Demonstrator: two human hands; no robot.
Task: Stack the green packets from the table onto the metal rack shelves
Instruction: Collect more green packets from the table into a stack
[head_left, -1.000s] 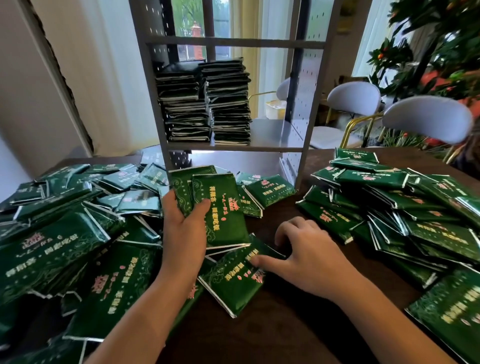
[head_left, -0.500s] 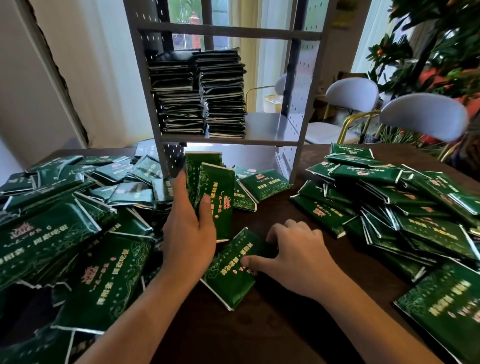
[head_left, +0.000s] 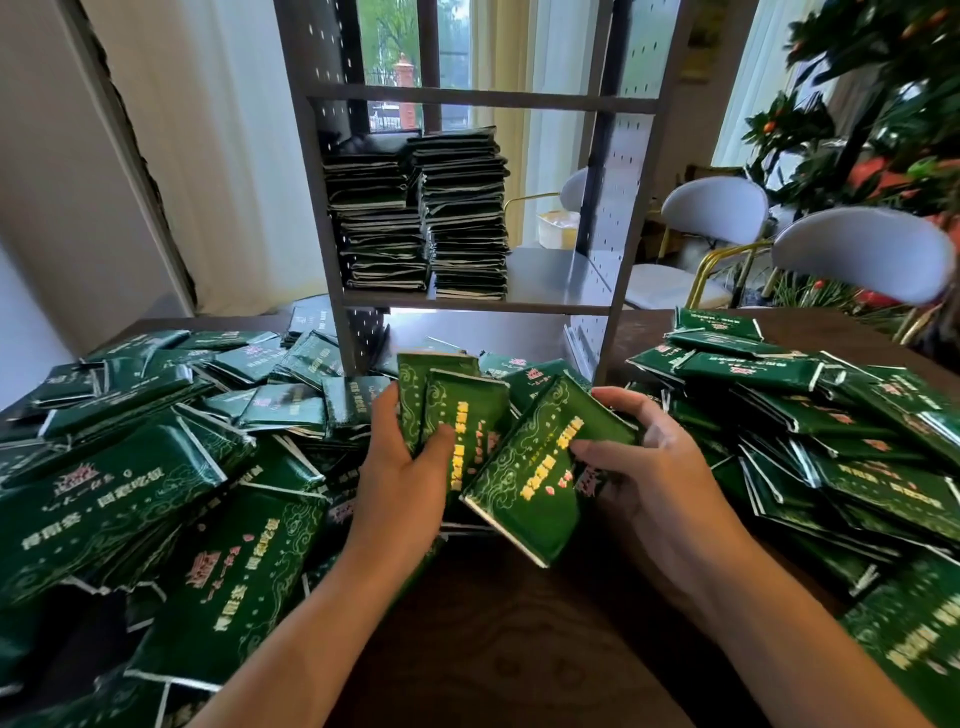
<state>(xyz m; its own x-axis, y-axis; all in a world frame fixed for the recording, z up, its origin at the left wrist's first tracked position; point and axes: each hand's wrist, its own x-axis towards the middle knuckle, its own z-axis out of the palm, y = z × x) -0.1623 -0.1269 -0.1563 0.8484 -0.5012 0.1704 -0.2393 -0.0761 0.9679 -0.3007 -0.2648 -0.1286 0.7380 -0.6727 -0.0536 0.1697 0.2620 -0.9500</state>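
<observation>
- Right hand (head_left: 657, 467) grasps one green packet (head_left: 540, 467): thumb curled over its printed face, fingers wrapped round the far-right edge. Packet is lifted off the table (head_left: 519, 649), tilted.
- That packet's long axis runs diagonal: near end down-left of the grip, toward the person; far end up-right, toward the rack. Printed side faces up, text runs along the long axis.
- Left hand (head_left: 405, 467) grips a small held bunch (head_left: 457, 410) of at least 2 packets, thumb pressed on the front one, fingers behind. Bunch stands nearly upright, long axis pointing away from the wrist toward the rack; tops stick out above the grip.
- The right hand's packet overlaps the bunch's lower right corner; whether they touch can't be told.
- Left of the left hand: big loose left heap (head_left: 156, 467) of packets, lying at all angles on the table.
- Right of the right hand: a second right heap (head_left: 810, 415), mostly flat, overlapping.
- Beyond both hands: metal rack (head_left: 608, 260) standing on the table. Its lower shelf (head_left: 550, 291) carries 2 tall stacks (head_left: 421, 218) side by side at the left part, packets flat, edges facing the person.
- Behind rack, to the right: white chairs (head_left: 857, 249) & a plant (head_left: 883, 104).
</observation>
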